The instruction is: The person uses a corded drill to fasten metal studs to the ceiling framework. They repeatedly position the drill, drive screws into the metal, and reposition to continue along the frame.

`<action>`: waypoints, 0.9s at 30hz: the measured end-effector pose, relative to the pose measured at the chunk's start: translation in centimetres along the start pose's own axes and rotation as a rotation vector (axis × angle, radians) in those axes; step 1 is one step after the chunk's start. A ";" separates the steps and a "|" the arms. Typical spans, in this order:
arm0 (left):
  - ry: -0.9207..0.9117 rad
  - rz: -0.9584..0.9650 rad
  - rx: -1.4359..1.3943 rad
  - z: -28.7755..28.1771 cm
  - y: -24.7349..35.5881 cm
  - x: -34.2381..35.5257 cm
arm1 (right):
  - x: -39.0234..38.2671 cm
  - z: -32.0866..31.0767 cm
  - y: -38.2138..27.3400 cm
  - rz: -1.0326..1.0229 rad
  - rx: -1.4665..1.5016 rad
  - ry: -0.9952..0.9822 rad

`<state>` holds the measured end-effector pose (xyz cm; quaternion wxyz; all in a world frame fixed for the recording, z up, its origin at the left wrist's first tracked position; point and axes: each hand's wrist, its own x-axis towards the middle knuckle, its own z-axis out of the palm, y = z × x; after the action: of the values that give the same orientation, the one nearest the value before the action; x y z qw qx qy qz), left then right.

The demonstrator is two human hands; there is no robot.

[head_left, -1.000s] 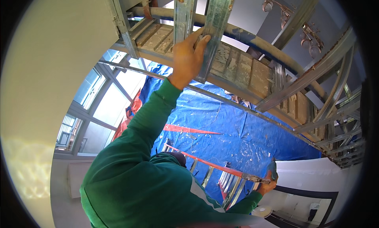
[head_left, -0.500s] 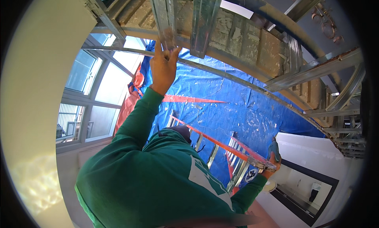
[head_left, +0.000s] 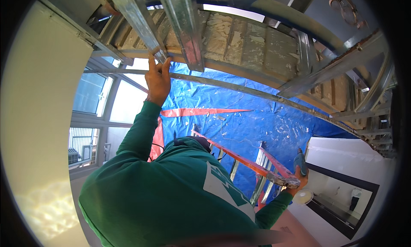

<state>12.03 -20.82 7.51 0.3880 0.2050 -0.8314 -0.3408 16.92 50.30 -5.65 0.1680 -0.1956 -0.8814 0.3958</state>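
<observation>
I had the left hand point(head_left: 158, 82) up at the lower end of the channel point(head_left: 137, 26), index finger along one edge and thumb against the other, so I took the grip as a light pinch on the metal. That was the change: a second ago the same hand lay on the second channel point(head_left: 184, 31), just to the right, and now that one hung with nothing on it. The channel slanted down from the upper edge of my view, its lower end in front of the weathered beam point(head_left: 239, 37) and near the thin rail point(head_left: 239, 88). My view had swung a little too, so I put much of the apparent drift down to the head. The right hand point(head_left: 302, 179) had stayed low on the far side, wrapped around the drill point(head_left: 300, 161), its nose pointing up, just beside the top of the ladder point(head_left: 244, 160); I couldn't tell whether the hand touched the ladder. Below spread the blue tarp point(head_left: 257, 114). To my mind, the shift made the channel the piece being worked, steadied at its free end, while the drill stood well apart from it, not yet in play there.
</observation>
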 end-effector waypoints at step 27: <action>-0.284 0.298 0.332 -6.8 -1.5 5.9 | 0.2 0.5 4.1 0.146 -0.020 -0.107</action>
<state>13.91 -28.21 12.56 0.2744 0.0915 -0.9431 -0.1641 17.33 52.55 -9.06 0.0892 -0.2397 -0.8764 0.4081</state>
